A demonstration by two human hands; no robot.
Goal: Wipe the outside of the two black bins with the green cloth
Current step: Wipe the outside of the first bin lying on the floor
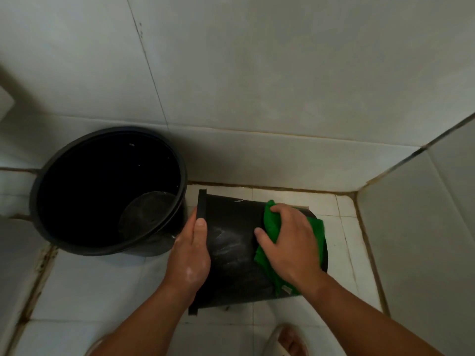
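One black bin (232, 253) lies on its side on the floor, its rim to the left and its base to the right. My left hand (191, 255) grips that rim, thumb along the outer wall. My right hand (289, 242) presses the green cloth (271, 222) against the bin's wall near the base, fingers spread over it and slightly curled. Pale smears show on the wall between my hands. The other black bin (108, 191) stands upright just to the left, empty and open at the top, touching or nearly touching the lying one's rim.
Both bins sit in a tiled corner: a white wall (257, 73) behind, another wall (424, 227) to the right, a raised tiled ledge (15, 253) to the left. My foot in a sandal (286, 341) is at the bottom edge.
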